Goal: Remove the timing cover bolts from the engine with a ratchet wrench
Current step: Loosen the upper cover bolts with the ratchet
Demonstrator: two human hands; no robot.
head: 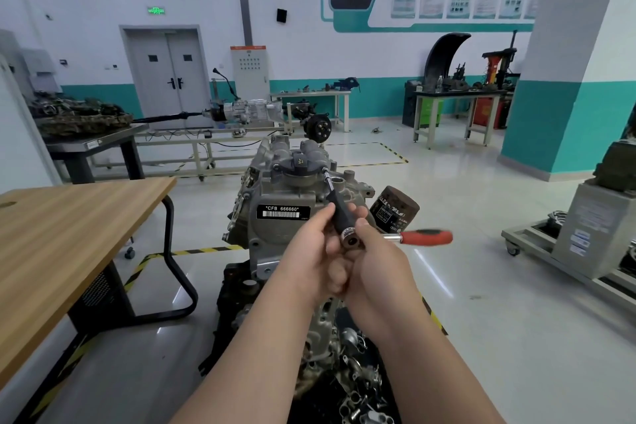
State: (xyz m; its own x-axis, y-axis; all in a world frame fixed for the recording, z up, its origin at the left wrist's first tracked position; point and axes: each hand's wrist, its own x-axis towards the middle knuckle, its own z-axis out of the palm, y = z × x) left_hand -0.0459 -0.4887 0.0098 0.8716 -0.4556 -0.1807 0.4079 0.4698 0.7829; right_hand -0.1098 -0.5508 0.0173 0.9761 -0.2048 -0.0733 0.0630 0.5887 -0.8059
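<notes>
A grey engine (275, 189) stands in front of me, its timing cover (275, 237) bearing a black label "CFB 666660". A ratchet wrench with a red handle (426, 237) points right; its head (350, 237) carries a black extension (339, 208) whose tip sits on a bolt (324, 170) near the top of the cover. My left hand (309, 251) pinches the black extension from the left. My right hand (375, 262) grips the wrench just behind its head.
A black oil filter (395, 208) juts out at the engine's right. A wooden table (69, 227) stands to the left. Loose metal parts (358, 385) lie below the engine. A wheeled stand (564, 244) is at right. Benches and a gearbox rig line the far wall.
</notes>
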